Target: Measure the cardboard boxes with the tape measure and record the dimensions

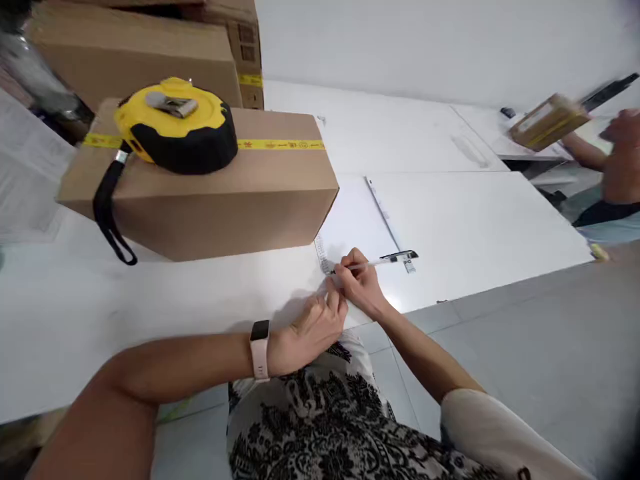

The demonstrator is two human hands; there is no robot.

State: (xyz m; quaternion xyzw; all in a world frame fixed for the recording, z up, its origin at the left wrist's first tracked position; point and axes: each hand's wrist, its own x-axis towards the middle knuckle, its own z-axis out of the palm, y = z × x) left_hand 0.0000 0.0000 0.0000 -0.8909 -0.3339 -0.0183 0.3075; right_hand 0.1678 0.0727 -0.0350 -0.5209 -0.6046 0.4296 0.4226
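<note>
My right hand [361, 285] grips a pen [385, 260] with a pale barrel and a black clip end, its tip pointing down and left at the table. Close beside it, my left hand [309, 332] rests with fingers bent inward, almost touching the right hand; what lies under its fingertips is hidden. A narrow strip of white paper with dark marks [321, 255] runs from the hands toward a cardboard box [235, 220]. On that box sits a yellow and black tape measure [183, 130] with a black wrist strap. A thin ruler [384, 217] lies just beyond the right hand.
More cardboard boxes [140, 57] stand behind at the far left, next to plastic wrapping. The white table [465, 220] stretches right along the wall. At far right another person's hand [580, 150] is at a small taped box [549, 123].
</note>
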